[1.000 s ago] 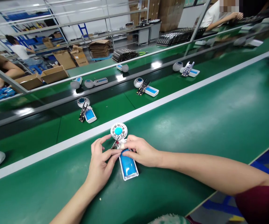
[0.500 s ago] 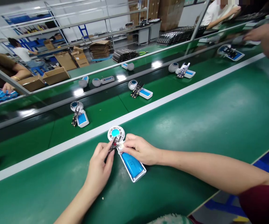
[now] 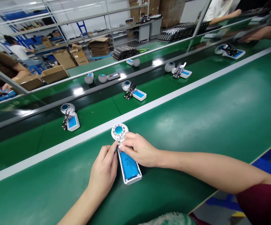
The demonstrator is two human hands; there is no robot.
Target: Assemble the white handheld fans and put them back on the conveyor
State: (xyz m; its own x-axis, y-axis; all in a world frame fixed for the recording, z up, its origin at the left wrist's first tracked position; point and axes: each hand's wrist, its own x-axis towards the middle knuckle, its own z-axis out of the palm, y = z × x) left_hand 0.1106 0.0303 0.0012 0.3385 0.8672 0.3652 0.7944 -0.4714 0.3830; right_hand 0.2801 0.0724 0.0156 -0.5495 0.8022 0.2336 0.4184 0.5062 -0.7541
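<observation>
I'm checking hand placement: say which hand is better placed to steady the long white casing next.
Right, likely: the right hand covers part of the casing; the left hand lies beside it.

One camera, worn on the person's head, gives the only view, looking forward and steeply down over both arms. The left hand [image 3: 104, 167] and right hand [image 3: 139, 150] sit low and near the middle, close enough for separate fingers to show. The left forearm enters from below, the right from the side, with a dark red sleeve [image 3: 259, 203] beyond its elbow. Nearest the lens, below the hands, is patterned cloth [image 3: 169, 219]. The tabletop [image 3: 196, 125] spreads around them; past it, a belt [image 3: 98, 109] crosses aslant, rising rightward. Far beyond the hands, shelves [image 3: 79, 22] appear small along the top.
</observation>
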